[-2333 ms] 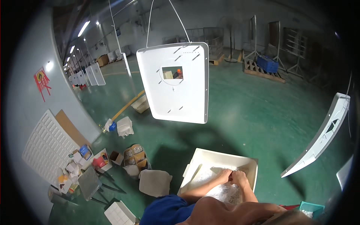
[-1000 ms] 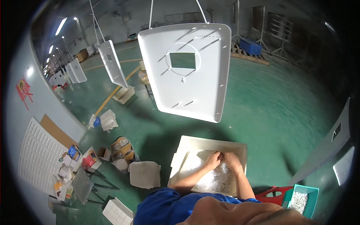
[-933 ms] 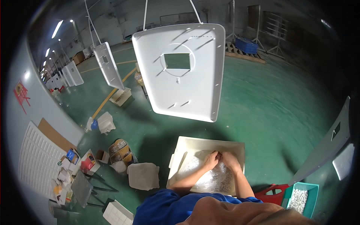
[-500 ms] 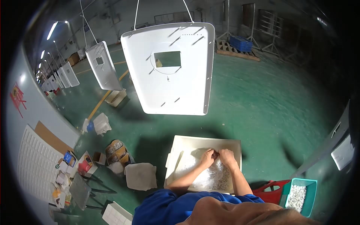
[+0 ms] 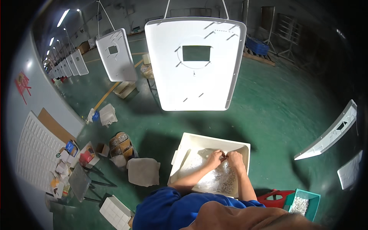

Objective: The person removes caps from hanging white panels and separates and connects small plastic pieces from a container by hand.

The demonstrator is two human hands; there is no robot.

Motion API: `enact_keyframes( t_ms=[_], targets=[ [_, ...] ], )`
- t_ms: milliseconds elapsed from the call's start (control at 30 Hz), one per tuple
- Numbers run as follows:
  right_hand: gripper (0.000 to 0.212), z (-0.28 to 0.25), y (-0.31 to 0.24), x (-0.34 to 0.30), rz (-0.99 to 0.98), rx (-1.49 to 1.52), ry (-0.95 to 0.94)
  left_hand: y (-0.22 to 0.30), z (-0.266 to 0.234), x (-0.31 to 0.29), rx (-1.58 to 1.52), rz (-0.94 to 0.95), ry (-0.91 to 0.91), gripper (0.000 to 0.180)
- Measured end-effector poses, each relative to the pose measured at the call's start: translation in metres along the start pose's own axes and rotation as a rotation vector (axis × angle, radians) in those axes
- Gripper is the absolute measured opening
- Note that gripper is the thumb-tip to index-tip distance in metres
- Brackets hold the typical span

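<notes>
Both my hands are close together over a cream plastic tub [image 5: 179,153], with small pale pieces and clear plastic lying in it. My left hand [image 5: 214,158] has its fingers pinched, and a small dark reddish thing shows at its fingertips, too small to name. Beside it, my right hand [image 5: 235,159] is closed too, its fingertips almost meeting the left ones. What the right fingers hold is hidden. Beyond the tub hangs a large white panel [image 5: 172,88] with a rectangular hole and several pins; neither hand touches it.
More white panels [image 5: 112,57] hang in a row at left, and another panel [image 5: 326,134] at right. A teal bin [image 5: 315,205] of small white pieces stands beside a red stool [image 5: 270,199]. Left are a covered stool [image 5: 143,171], a divided parts box [image 5: 122,145] and a cluttered table.
The hanging panels have shifted rightward in view, and the panel at far right shows more fully. My hands stay over the tub, their fingertips slightly shifted.
</notes>
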State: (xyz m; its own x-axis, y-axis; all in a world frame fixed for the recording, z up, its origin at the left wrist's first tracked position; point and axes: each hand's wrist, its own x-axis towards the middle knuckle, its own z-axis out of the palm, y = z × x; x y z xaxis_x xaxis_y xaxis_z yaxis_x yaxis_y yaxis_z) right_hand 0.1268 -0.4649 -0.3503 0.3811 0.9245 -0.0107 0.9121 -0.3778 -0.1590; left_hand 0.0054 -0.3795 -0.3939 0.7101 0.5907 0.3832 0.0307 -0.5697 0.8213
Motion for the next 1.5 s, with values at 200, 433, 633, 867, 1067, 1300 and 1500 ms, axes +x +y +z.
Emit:
enact_keyframes(
  t_ms=[200, 433, 633, 867, 1067, 1300, 1500],
  targets=[
    [0.018, -0.003, 0.002, 0.001, 0.003, 0.017, 0.011, 0.0, 0.003, -0.002, -0.129, -0.136, -0.031, 0.014],
    [0.022, -0.009, -0.003, -0.001, 0.059, 0.008, -0.017, -0.002, 0.003, -0.002, -0.133, -0.123, -0.002, 0.013],
    [0.019, 0.005, 0.01, 0.003, 0.065, 0.118, 0.004, 0.002, 0.006, 0.002, -0.104, -0.099, 0.045, 0.011],
    [0.013, -0.025, -0.008, 0.0, -0.007, 0.452, 0.102, 0.002, -0.001, -0.001, -0.107, -0.105, 0.003, 0.009],
    [0.02, -0.035, -0.012, -0.002, -0.014, 0.457, 0.117, 0.005, -0.002, 0.001, -0.12, -0.112, 0.002, 0.011],
    [0.019, -0.035, -0.013, -0.003, -0.017, 0.443, 0.157, 0.015, -0.007, 0.001, -0.157, -0.136, -0.021, 0.009],
    [0.015, -0.032, -0.01, -0.002, -0.016, 0.482, 0.159, 0.013, -0.003, 0.002, -0.252, -0.179, -0.026, 0.01]
  ],
)
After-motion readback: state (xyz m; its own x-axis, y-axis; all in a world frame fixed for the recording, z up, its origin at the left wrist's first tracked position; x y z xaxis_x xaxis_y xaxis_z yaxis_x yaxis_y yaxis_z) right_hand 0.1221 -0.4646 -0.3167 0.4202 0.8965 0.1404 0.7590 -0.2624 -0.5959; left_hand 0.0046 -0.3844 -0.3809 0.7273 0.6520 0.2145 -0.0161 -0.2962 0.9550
